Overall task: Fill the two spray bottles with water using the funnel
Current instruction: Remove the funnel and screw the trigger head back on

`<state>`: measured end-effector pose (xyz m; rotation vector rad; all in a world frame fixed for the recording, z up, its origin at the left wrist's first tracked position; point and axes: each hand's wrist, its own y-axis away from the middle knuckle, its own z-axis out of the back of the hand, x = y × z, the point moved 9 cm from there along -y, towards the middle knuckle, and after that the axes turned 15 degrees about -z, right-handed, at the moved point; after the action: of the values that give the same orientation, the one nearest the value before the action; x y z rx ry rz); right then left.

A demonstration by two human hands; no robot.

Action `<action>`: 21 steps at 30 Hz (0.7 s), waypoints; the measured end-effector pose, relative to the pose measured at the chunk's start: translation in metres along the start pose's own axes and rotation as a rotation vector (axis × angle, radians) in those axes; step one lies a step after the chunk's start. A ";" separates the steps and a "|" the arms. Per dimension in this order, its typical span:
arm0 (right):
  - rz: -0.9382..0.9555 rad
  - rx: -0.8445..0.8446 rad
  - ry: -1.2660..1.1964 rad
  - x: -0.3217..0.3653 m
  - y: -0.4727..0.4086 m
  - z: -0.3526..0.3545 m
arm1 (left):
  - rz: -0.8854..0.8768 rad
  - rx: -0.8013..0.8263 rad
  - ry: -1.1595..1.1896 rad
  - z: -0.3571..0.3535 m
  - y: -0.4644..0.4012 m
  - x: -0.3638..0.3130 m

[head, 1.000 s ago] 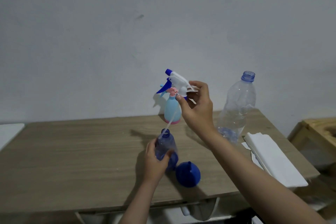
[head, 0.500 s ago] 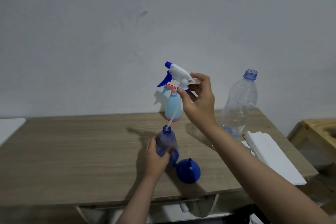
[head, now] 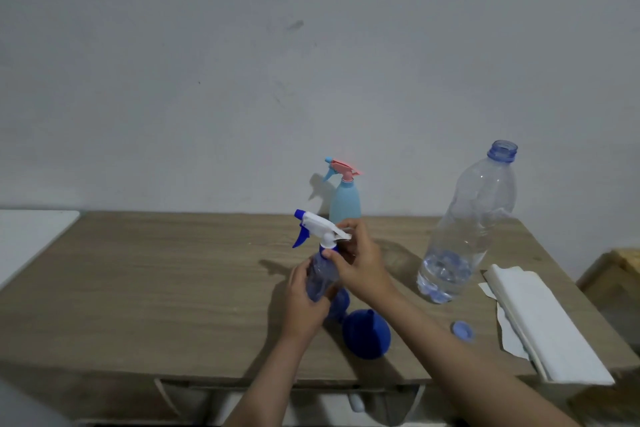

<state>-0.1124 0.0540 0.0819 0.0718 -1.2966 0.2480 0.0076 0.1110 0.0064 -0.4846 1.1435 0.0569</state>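
We see a plain grey wall [head: 242, 62] filling the upper frame, a wood-grain table [head: 138, 288] across the lower half, and a wooden stool [head: 620, 274] at the right edge.

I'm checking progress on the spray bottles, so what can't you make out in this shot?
Head view only:
- Blue bottle: water level hidden by the left hand.
- Its neck: right hand fingers cover whether the sprayer is screwed tight.
- Light blue bottle: opaque, contents unseen.
- Funnel: spout partly hidden behind the blue bottle.
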 end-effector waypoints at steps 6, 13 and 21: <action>-0.129 0.031 -0.141 -0.015 -0.015 -0.003 | -0.024 0.034 -0.036 -0.003 0.000 -0.001; -0.068 0.100 0.061 -0.017 -0.018 -0.007 | 0.003 0.036 -0.111 -0.003 -0.002 0.011; -0.152 0.267 0.151 -0.020 -0.026 -0.011 | 0.016 0.018 -0.062 -0.003 -0.002 0.010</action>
<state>-0.1009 0.0281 0.0614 0.3711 -1.0965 0.2894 0.0095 0.1054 -0.0027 -0.4546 1.0860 0.0749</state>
